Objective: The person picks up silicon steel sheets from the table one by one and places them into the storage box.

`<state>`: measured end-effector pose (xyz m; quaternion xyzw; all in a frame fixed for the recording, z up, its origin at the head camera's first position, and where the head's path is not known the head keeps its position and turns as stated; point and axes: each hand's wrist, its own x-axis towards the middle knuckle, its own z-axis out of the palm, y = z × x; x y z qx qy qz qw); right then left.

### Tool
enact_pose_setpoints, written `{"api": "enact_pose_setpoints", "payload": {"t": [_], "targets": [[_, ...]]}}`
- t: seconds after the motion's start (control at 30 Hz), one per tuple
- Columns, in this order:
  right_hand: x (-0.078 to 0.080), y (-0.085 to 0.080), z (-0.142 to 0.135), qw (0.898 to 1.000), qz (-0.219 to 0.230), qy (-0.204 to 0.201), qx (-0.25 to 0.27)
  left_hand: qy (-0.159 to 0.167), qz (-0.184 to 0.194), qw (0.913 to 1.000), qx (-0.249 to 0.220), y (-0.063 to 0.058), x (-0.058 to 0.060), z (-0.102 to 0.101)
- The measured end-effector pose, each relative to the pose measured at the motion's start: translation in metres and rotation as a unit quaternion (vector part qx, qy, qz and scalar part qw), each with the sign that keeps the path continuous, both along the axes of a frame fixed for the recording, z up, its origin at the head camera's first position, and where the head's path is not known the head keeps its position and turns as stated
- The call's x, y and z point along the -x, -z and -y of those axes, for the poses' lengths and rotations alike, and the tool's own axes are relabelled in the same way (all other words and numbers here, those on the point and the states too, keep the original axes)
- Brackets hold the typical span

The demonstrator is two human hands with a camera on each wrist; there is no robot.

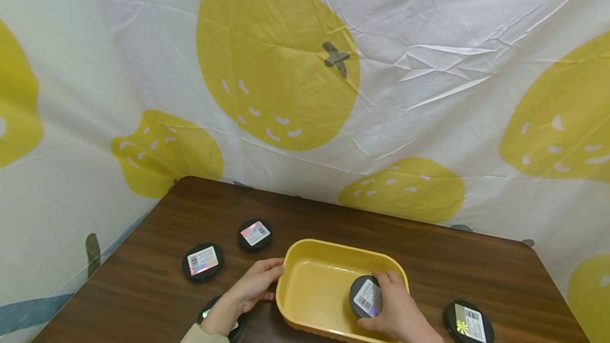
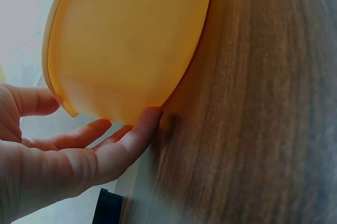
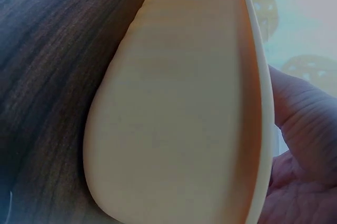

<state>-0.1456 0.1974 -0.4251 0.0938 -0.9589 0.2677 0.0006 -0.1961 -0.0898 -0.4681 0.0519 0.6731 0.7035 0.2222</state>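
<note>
A yellow rectangular plastic basin (image 1: 312,322) stands on the wooden table. My left hand (image 1: 252,285) touches the outside of its left end. In the left wrist view, relaxed fingers (image 2: 113,155) lie against the basin's wall (image 2: 126,50). Inside the basin, at its right half, my right hand (image 1: 397,308) grips a black round flat case (image 1: 367,296) with a white label. Thumb and fingers sit on the case's right edge. The right wrist view shows the basin's outer wall (image 3: 174,98) with part of the right hand (image 3: 305,129) behind the rim; the case is hidden there.
More black round labelled cases lie on the brown table (image 1: 429,247): one at the back (image 1: 254,234), one at left (image 1: 202,262), one at right (image 1: 468,322). Another case (image 1: 234,327) is partly covered by the left wrist. A lemon-print cloth (image 1: 286,189) hangs behind the table.
</note>
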Motion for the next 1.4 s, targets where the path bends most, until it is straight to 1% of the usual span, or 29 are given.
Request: {"api": "enact_pose_setpoints", "payload": {"t": [0.2, 0.43, 0.77, 0.97, 1.2, 1.4], "targets": [[0.001, 0.004, 0.000, 1.000, 0.003, -0.009, -0.002, -0.002, 0.003, 1.0000, 0.005, 0.001, 0.001, 0.000], [0.001, 0.006, 0.000, 1.000, 0.006, -0.022, 0.000, 0.000, -0.001, 1.0000, 0.000, -0.002, 0.000, 0.000], [0.001, 0.011, 0.002, 1.000, -0.005, -0.029, -0.009, -0.001, -0.001, 1.0000, 0.005, 0.000, 0.001, 0.000], [0.001, 0.013, 0.002, 0.999, -0.012, -0.041, -0.016, -0.004, 0.001, 1.0000, 0.007, -0.001, 0.000, -0.001], [0.002, 0.017, 0.002, 0.999, 0.003, -0.045, -0.016, -0.008, 0.003, 0.9999, 0.012, -0.001, 0.000, -0.001], [0.003, 0.018, 0.003, 0.998, 0.007, -0.049, -0.025, -0.005, 0.003, 0.9999, 0.010, -0.001, 0.000, 0.000]]}}
